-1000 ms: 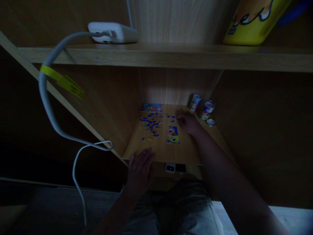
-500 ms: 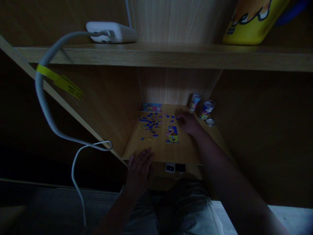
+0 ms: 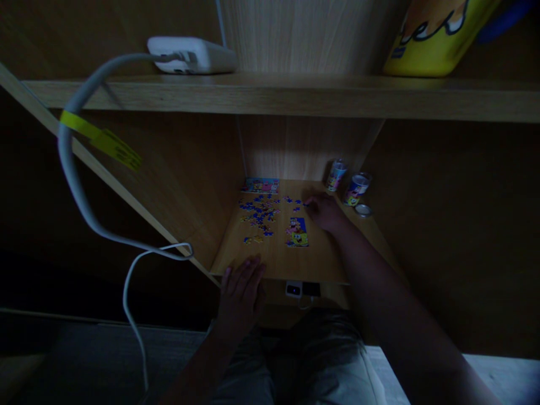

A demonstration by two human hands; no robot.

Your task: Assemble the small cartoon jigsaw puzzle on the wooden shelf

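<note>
My right hand (image 3: pixel 324 211) is closed at the far side of the wooden desktop (image 3: pixel 270 263), its fingertips pinching a small dark-blue puzzle piece (image 3: pixel 306 205) against or just over the wood. A few loose blue pieces (image 3: pixel 297 201) lie just left of those fingers. Nearer to me is a partly joined jigsaw (image 3: pixel 298 232) with yellow, pink and blue cartoon figures. Many more loose pieces (image 3: pixel 259 212) are scattered on the left, below a cartoon picture card (image 3: pixel 261 185). My left hand (image 3: pixel 242 284) rests open on the front edge, fingers stretched out, holding nothing.
Two cartoon-printed cans (image 3: pixel 336 175) stand at the back right, with a round metal lid (image 3: pixel 363 210) beside them. Overhead runs a shelf (image 3: pixel 270 98) bearing a white power adapter (image 3: pixel 198 55) and a yellow container (image 3: pixel 434 48). A grey cable (image 3: pixel 80 185) hangs at the left.
</note>
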